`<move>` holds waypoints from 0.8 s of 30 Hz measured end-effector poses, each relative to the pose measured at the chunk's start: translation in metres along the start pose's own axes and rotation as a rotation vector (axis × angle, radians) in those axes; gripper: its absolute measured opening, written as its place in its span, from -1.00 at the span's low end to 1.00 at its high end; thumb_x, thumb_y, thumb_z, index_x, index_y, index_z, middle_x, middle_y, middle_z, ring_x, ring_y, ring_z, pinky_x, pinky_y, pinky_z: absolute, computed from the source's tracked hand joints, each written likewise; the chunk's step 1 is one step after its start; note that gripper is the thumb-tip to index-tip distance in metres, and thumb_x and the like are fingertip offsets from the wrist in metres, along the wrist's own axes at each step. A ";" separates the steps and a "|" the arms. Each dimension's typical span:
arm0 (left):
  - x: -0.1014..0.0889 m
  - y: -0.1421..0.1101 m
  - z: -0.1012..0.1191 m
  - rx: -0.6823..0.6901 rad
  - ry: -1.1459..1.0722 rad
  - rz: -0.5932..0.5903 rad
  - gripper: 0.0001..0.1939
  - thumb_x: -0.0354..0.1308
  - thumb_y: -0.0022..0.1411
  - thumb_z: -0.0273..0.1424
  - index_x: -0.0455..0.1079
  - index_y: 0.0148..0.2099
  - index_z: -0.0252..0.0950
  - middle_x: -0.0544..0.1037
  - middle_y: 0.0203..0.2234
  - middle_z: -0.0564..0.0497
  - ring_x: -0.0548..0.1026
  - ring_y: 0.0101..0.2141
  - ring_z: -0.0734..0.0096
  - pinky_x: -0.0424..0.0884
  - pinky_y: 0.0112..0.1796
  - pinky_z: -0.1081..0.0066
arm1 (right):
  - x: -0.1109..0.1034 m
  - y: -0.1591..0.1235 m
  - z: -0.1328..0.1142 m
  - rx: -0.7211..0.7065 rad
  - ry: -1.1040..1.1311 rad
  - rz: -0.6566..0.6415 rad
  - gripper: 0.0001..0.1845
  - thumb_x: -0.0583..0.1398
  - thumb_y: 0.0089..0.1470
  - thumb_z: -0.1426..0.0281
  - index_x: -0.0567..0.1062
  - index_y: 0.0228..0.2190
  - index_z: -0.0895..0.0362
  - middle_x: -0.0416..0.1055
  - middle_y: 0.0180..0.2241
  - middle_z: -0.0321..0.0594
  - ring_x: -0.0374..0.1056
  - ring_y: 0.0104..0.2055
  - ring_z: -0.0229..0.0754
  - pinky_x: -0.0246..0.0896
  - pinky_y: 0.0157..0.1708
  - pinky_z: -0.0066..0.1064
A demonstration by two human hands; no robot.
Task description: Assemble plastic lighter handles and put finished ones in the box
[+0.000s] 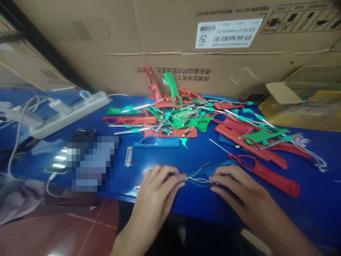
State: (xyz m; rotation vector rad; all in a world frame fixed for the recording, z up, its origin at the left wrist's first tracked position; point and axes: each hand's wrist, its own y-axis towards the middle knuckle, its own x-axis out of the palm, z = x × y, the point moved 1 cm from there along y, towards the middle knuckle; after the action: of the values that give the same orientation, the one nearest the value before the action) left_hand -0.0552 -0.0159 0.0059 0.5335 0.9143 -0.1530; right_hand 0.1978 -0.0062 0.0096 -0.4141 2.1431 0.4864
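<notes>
Near the front edge of the blue table (314, 199), my left hand (157, 192) lies palm down with its fingertips pinched on a thin white string (195, 179). My right hand (237, 193) presses its closed fingers onto a blue plastic handle piece (210, 171) that the string runs across. A red plastic handle (269, 174) with a thin metal needle lies just right of my right hand. Behind both hands sits a heap of red, green and blue plastic handles (191, 117) with metal needles and strings.
A big cardboard box (170, 46) walls off the back. A white power strip (71, 110) with plugs and cables lies at the left, a blurred-out item (90, 163) beside it. A small metal clip (128, 156) lies nearby. An open carton (303, 103) stands at the right.
</notes>
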 end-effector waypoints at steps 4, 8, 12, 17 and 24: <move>-0.003 0.000 0.002 -0.012 -0.047 -0.007 -0.82 0.17 0.47 -0.48 0.50 0.06 -0.18 0.56 -0.10 0.00 0.44 -0.16 0.27 0.26 -0.18 0.26 | -0.001 0.002 0.007 0.008 -0.004 -0.035 -0.77 0.19 0.36 0.17 0.46 0.01 -0.14 0.41 0.00 -0.27 0.48 0.00 -0.21 0.44 0.02 -0.36; -0.002 0.002 0.005 -0.040 -0.061 -0.037 -0.81 0.11 0.49 -0.52 0.49 0.04 -0.20 0.57 -0.09 0.00 0.45 -0.14 0.26 0.28 -0.17 0.25 | 0.004 0.001 0.008 -0.016 -0.019 -0.011 -0.76 0.21 0.34 0.16 0.47 0.01 -0.12 0.40 -0.01 -0.24 0.48 -0.01 -0.20 0.44 0.00 -0.36; 0.001 0.003 0.007 -0.061 0.003 -0.007 -0.79 0.10 0.50 -0.49 0.50 0.08 -0.21 0.58 -0.07 -0.04 0.46 -0.15 0.20 0.29 -0.21 0.23 | 0.012 -0.001 0.008 0.007 -0.089 0.005 -0.77 0.15 0.37 0.16 0.52 -0.05 -0.08 0.41 -0.02 -0.19 0.49 -0.06 -0.15 0.46 -0.05 -0.28; 0.004 0.003 0.008 -0.078 -0.006 0.043 -0.78 0.12 0.49 -0.48 0.54 0.05 -0.18 0.59 -0.12 -0.02 0.46 -0.21 0.22 0.28 -0.28 0.25 | 0.010 0.000 0.006 -0.021 -0.100 0.014 -0.68 0.07 0.42 0.15 0.58 -0.05 -0.06 0.46 -0.07 -0.18 0.50 -0.19 -0.19 0.49 -0.17 -0.33; 0.003 0.004 0.009 -0.092 0.012 0.031 -0.79 0.18 0.46 -0.46 0.57 0.04 -0.14 0.59 -0.11 0.00 0.47 -0.23 0.25 0.30 -0.29 0.26 | 0.006 0.004 -0.001 -0.049 -0.157 0.041 -0.68 0.05 0.44 0.20 0.59 -0.11 -0.02 0.49 -0.13 -0.21 0.47 -0.29 -0.25 0.41 -0.25 -0.36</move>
State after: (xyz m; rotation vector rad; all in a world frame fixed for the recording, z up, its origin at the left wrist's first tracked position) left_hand -0.0457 -0.0162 0.0097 0.4630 0.9198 -0.0792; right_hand 0.1917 -0.0036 0.0062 -0.3485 1.9950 0.5766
